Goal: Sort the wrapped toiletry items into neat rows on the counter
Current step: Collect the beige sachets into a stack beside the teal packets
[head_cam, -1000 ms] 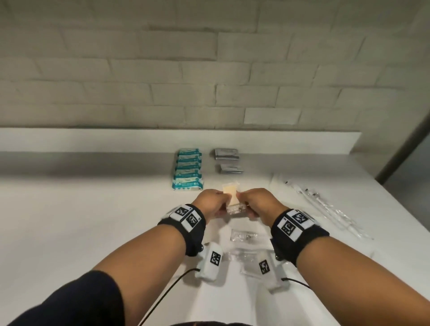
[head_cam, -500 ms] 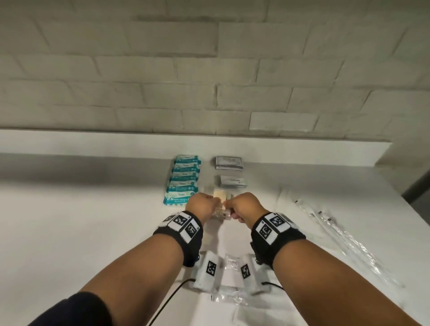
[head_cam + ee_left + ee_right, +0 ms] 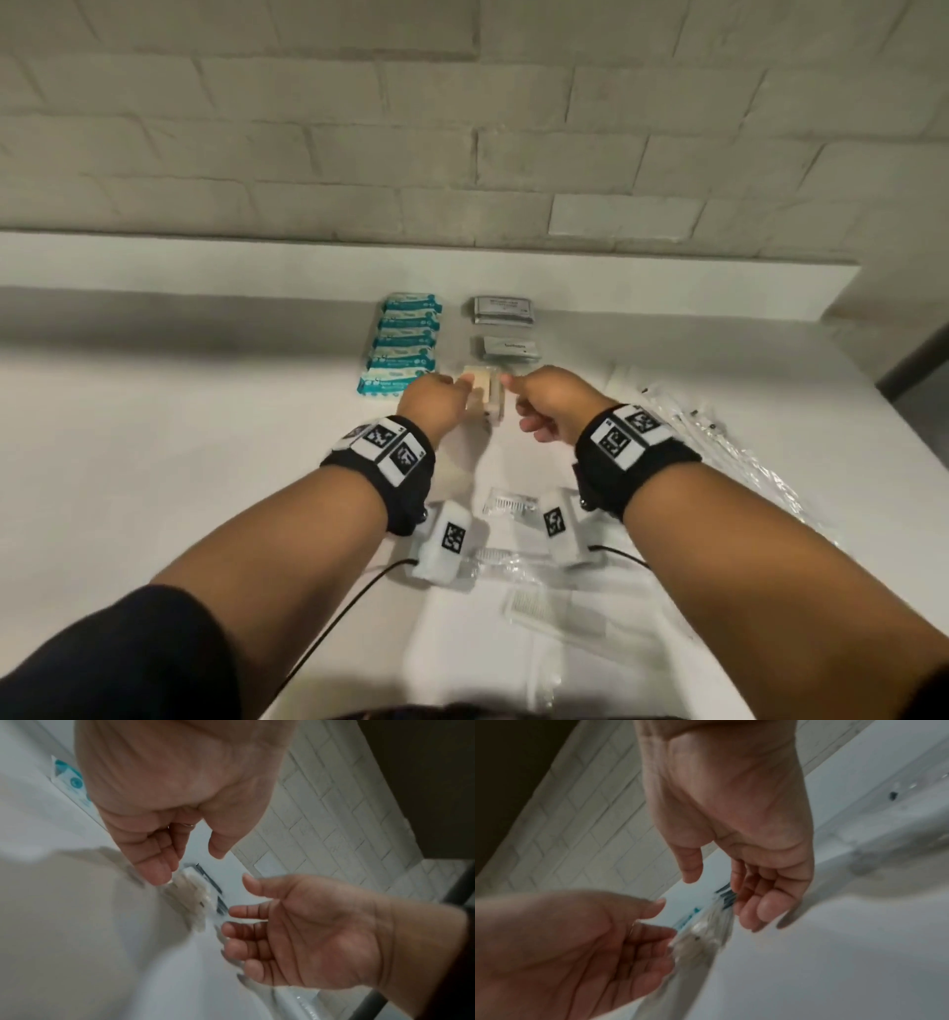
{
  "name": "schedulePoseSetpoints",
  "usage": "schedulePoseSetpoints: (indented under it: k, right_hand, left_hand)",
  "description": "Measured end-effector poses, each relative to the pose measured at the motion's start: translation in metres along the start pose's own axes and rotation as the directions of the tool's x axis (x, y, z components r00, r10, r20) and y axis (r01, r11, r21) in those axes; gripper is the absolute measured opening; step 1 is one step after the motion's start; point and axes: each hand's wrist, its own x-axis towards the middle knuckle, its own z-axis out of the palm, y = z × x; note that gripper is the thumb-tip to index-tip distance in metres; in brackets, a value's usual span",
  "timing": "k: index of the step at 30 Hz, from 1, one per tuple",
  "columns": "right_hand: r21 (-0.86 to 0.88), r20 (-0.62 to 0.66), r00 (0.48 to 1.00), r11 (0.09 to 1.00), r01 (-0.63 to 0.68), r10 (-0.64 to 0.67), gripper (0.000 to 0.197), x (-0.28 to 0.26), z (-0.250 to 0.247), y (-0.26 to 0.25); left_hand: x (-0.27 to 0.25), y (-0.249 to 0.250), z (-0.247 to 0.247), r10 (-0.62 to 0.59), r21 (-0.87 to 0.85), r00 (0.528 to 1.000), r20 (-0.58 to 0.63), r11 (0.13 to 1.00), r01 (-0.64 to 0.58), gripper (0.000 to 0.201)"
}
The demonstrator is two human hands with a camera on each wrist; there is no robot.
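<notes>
A cream packet in clear wrap (image 3: 482, 390) (image 3: 192, 896) (image 3: 703, 931) lies on the white counter (image 3: 179, 462), just in front of two grey sachets (image 3: 503, 310) (image 3: 512, 349). To its left runs a row of several teal packets (image 3: 408, 339). My left hand (image 3: 436, 401) (image 3: 187, 862) sits at the packet's left edge with relaxed fingers, the fingertips touching or nearly touching it. My right hand (image 3: 544, 406) (image 3: 721, 900) hovers at its right edge, fingers loose, gripping nothing.
Clear-wrapped combs (image 3: 508, 501) (image 3: 539, 606) lie near me under my wrists. Long clear-wrapped items (image 3: 719, 447) stretch along the right side. A brick wall with a white ledge (image 3: 462, 267) closes the back. The counter ends at the right.
Both hands carried the cream packet forward, set it down in front of the grey sachets and loosened their grip on it.
</notes>
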Motion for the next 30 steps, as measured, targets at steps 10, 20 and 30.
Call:
schedulePoseSetpoints:
  k: [10,20,30]
  right_hand:
    - [-0.285,-0.115,0.973,0.945,0.162,-0.201,0.015,-0.048,-0.032,0.029]
    - [-0.227,0.087,0.963,0.936,0.269,-0.255,0.047,-0.049,0.049,-0.009]
    - [-0.343,0.186,0.962,0.904,0.256,-0.201,0.057,-0.015,0.1,-0.046]
  left_hand:
    - [-0.016,-0.027,-0.052,-0.064,-0.13,0.956,-0.285,0.991,0.027,0.054]
    - [-0.013,-0.047,-0.073,-0.084,-0.424,0.994,-0.072,0.904,0.045,0.07]
    - [0.001,-0.053,-0.077,-0.095,-0.549,0.995,-0.031,0.833,0.062,0.073]
